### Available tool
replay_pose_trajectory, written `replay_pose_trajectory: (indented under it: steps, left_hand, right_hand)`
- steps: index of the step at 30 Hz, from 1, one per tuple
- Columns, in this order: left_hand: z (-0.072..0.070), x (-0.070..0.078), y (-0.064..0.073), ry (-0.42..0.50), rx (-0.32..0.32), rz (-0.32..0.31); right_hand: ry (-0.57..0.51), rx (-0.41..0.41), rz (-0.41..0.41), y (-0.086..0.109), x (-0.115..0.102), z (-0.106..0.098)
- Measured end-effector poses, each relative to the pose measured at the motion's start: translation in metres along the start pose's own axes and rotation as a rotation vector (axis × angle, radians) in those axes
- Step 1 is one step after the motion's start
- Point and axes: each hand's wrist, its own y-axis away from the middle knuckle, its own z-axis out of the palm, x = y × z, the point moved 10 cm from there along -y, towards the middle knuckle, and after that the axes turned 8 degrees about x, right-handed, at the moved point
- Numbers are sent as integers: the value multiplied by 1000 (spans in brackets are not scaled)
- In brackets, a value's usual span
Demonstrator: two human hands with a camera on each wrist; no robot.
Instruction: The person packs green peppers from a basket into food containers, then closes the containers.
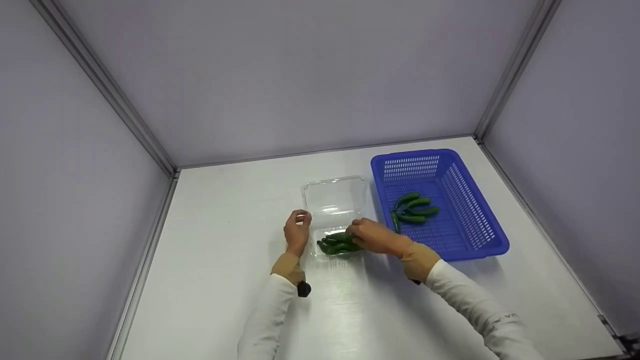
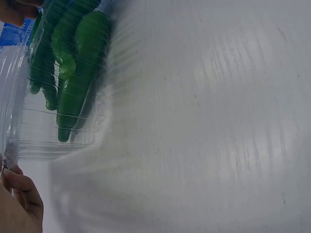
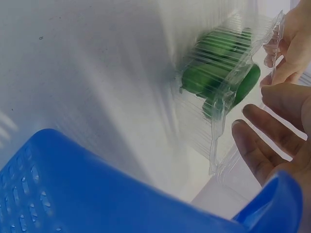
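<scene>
A tug from the left hand (image 1: 297,232), fingers pinching the rim, could tip green peppers (image 1: 336,245) from the clear container (image 2: 46,151) between the surface (image 1: 220,250)'s side edges, the right hand (image 1: 376,237) with fingers apart.

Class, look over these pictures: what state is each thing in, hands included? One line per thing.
Clear container: open, upright, partly filled
Lid: swung open on the container's far side
Peppers in the container: lying in a pile
Blue basket: upright, open-topped
Peppers in the basket: loose, clustered
Left hand: pinching the container's edge
Right hand: by the container, fingers parted, nothing visible in its grip
</scene>
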Motion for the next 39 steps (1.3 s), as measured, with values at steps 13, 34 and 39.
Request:
replay_pose_trajectory:
  steps: [13, 34, 39]
  left_hand:
    - [2, -5, -2, -15, 14, -18]
    - [0, 2, 1, -6, 18, 20]
    - [0, 1, 1, -3, 12, 11]
  right_hand:
    - [-7, 30, -16, 2, 3, -1]
    - [135, 135, 56, 14, 18, -36]
    - [151, 164, 113, 18, 28, -45]
